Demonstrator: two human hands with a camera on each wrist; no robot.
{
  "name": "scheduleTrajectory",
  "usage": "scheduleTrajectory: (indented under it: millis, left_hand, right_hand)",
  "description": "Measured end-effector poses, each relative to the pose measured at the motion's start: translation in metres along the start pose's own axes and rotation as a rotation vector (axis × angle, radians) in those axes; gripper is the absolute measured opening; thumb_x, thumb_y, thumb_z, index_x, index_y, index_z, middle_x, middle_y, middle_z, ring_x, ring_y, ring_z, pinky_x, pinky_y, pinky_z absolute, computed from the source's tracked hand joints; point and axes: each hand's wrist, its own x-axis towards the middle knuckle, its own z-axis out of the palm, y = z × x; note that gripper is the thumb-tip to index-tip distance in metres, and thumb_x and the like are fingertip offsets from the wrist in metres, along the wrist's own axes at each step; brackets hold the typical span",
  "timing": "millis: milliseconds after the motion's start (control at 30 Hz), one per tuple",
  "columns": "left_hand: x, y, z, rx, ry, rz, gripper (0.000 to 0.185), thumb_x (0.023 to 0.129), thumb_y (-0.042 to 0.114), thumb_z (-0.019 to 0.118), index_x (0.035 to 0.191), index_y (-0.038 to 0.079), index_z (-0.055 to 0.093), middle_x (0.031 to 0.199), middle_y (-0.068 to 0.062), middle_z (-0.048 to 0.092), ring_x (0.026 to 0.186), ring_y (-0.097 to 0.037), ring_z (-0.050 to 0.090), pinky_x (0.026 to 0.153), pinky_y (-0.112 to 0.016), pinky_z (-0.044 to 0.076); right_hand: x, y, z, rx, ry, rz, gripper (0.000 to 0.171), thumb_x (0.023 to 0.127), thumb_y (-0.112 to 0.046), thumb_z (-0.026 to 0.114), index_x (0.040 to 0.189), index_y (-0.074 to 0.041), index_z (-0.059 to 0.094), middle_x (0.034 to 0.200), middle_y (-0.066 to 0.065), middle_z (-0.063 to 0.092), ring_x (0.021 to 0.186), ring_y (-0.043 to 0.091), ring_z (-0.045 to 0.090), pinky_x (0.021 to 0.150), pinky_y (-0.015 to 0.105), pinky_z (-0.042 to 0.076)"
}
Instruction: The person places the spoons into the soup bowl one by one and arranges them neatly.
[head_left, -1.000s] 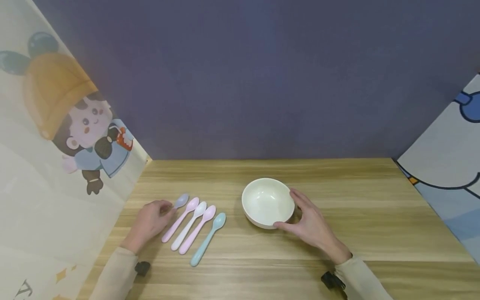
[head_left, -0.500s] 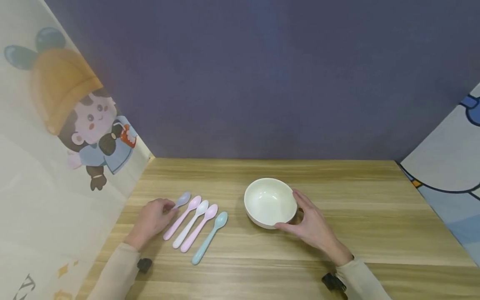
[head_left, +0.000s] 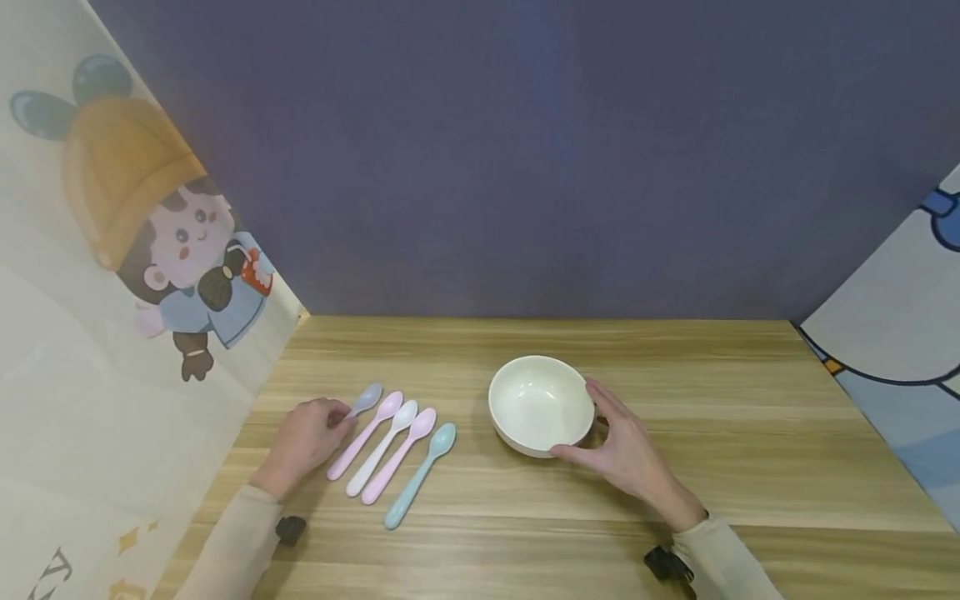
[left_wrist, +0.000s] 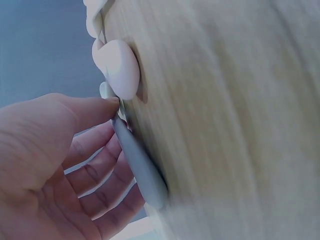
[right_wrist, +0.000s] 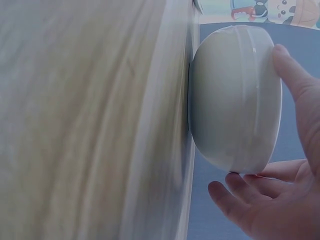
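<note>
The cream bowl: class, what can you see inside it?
The cream bowl looks empty in the head view. Its near inner wall is hidden by the rim, where the right hand holds it.

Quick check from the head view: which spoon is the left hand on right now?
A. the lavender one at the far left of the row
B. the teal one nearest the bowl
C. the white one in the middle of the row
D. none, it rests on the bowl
A: the left hand pinches the handle of the lavender spoon, leftmost in the row; the right hand holds the bowl.
</note>
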Motion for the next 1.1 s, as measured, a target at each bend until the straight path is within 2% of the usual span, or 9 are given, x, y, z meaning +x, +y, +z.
scheduleTrajectory:
  millis: [233,800,1100]
  left_hand:
    - [-0.0004,0.0007,-0.0015,-0.016,-0.016,-0.009,0.021,0.096,0.017,0.077,0.108,0.000,0.079,0.090,-0.009,0.078,0.078,-0.019,0.069,0.073,-0.043,0.059]
    - [-0.0006,-0.0048,-0.0039,0.003,-0.019,0.005,0.021,0.097,0.018,0.075,0.109,0.001,0.080,0.094,-0.011,0.079,0.083,-0.024,0.072,0.077,-0.047,0.061]
    - [-0.0013,-0.0063,-0.0075,0.007,0.009,0.009,0.022,0.097,0.018,0.076,0.109,0.001,0.080,0.091,-0.011,0.077,0.078,-0.021,0.068,0.071,-0.042,0.058]
  right_hand:
    - [-0.0009,0.0004,0.0002,0.021,-0.006,0.023,0.118,0.072,-0.054,0.096,0.159,0.005,0.042,0.161,0.031,0.046,0.122,0.046,0.070,0.102,0.067,0.055]
    - [0.0001,0.0015,0.0012,0.035,-0.009,0.007,0.115,0.073,-0.053,0.096,0.160,0.000,0.043,0.160,0.029,0.048,0.124,0.045,0.068,0.104,0.067,0.054]
    - [-0.0003,0.0012,0.0006,0.033,-0.009,0.016,0.115,0.072,-0.053,0.097,0.159,0.001,0.044,0.159,0.030,0.050,0.125,0.046,0.068,0.104,0.067,0.054]
